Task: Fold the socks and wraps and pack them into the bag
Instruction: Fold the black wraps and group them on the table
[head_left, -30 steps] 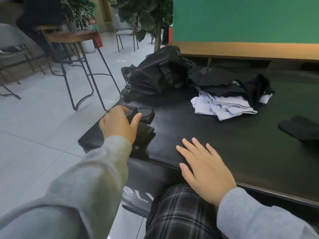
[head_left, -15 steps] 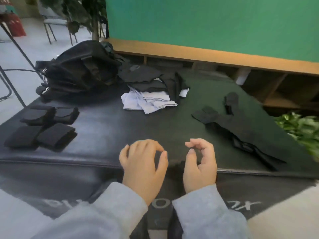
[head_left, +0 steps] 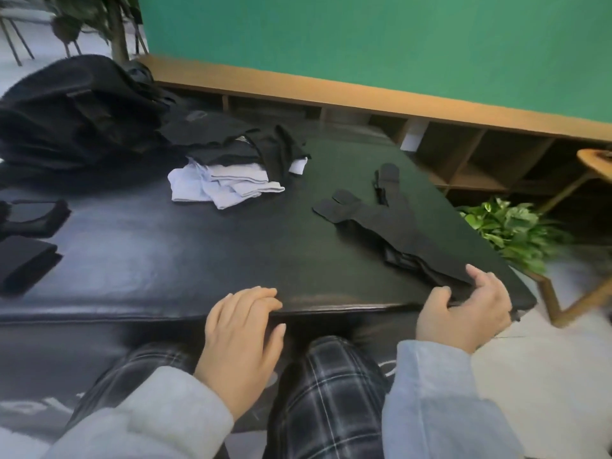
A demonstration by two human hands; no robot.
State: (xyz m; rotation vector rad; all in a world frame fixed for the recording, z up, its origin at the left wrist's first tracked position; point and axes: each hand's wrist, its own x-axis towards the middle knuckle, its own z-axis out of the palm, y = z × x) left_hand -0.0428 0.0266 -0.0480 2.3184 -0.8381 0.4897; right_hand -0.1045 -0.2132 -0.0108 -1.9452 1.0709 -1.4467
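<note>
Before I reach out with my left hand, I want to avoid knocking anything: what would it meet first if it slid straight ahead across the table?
The left hand points up the bare black table. Probably the pale folded cloth comes first, though depth is unclear.

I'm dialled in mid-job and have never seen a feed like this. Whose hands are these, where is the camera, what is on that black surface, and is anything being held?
There is no machine here: a person works with bare hands, and the single picture comes from a camera on their head, looking down and forward. The left hand rests empty on the near edge of the black padded table. The right hand is closing on the near end of a long black wrap at the table's right side. On the table lie a black bag at far left, a pile of white and black clothes beside it, and folded black pieces at the left edge.
</note>
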